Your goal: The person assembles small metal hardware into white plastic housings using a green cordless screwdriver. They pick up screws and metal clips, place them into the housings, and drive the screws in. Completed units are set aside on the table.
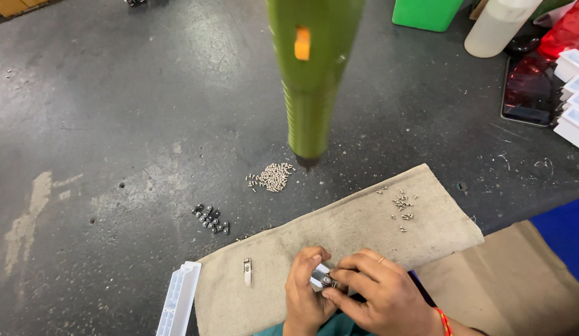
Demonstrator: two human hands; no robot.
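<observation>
Both my hands meet at the bottom centre over a beige cloth [339, 230]. My left hand [304, 292] and my right hand [376, 295] together pinch a small silver metal part [322, 277] between the fingertips. A green electric screwdriver [312, 74] hangs tip-down above the table, apart from both hands. A small metal clip [246, 271] lies on the cloth left of my left hand. A few small silver screws [401, 205] are scattered on the cloth's far right part.
On the dark worktable [115, 112] lie a pile of silver screws [272, 177] and a cluster of dark small parts [210, 218]. A white plastic piece [178, 298] sits bottom left. A green bin [425, 12], a white bottle [498, 25] and white boxes [574, 99] stand at the right.
</observation>
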